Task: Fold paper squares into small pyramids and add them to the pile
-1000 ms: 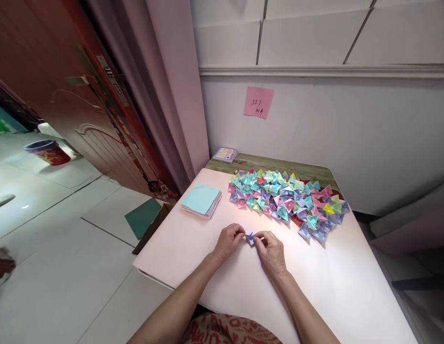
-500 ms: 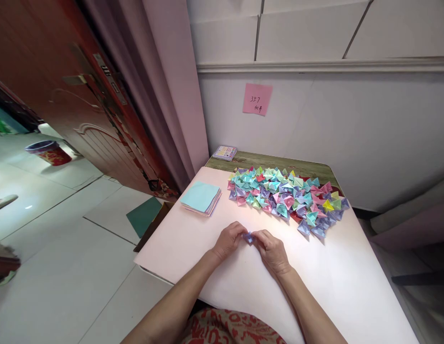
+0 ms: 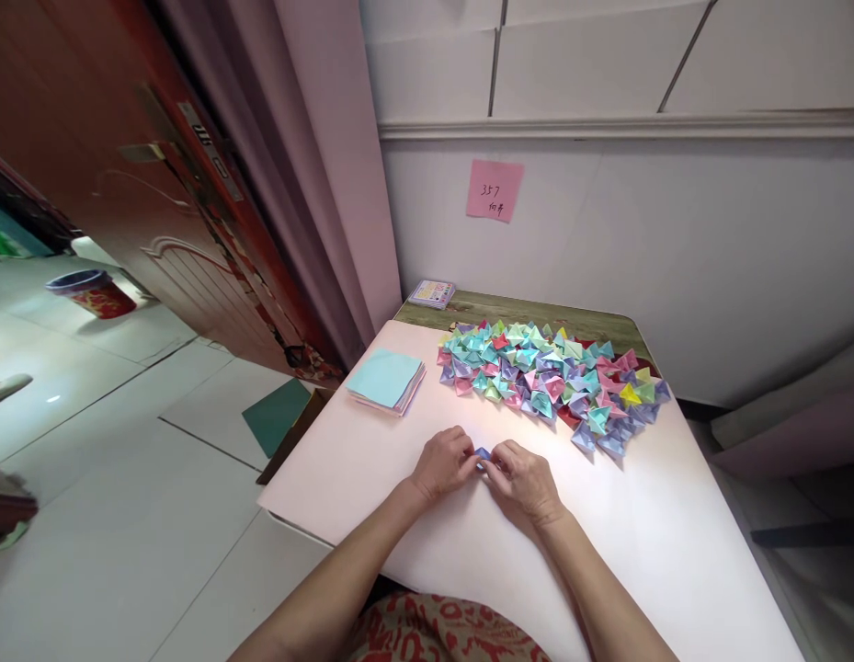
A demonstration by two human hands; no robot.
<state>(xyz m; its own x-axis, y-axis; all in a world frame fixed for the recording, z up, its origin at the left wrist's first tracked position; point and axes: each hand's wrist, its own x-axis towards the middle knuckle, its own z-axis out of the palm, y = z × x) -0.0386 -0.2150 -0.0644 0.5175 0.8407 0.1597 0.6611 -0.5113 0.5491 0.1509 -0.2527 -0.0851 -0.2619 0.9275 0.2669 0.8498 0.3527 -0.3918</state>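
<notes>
A small folded piece of blue-purple paper (image 3: 483,454) is pinched between my two hands, just over the pale pink table top. My left hand (image 3: 444,462) grips its left side with thumb and fingers together. From the right, my right hand (image 3: 527,478) is closed on the other side of it. The fingertips cover much of the paper. Beyond the hands lies a heap of folded paper boats (image 3: 537,368) in blue, purple, pink, green, yellow and red. To the left rests a stack of square paper sheets (image 3: 385,379), light blue on top.
The pink table top (image 3: 344,460) carries everything. A pack of printed cards (image 3: 432,293) sits at the far left corner. Left of the table, a box with a green flap (image 3: 278,414) stands on the floor. A pink note (image 3: 494,190) hangs on the wall.
My fingertips have shifted on the folded paper, and both thumbs now press at its near side. The paper looks wider and lower than before.
</notes>
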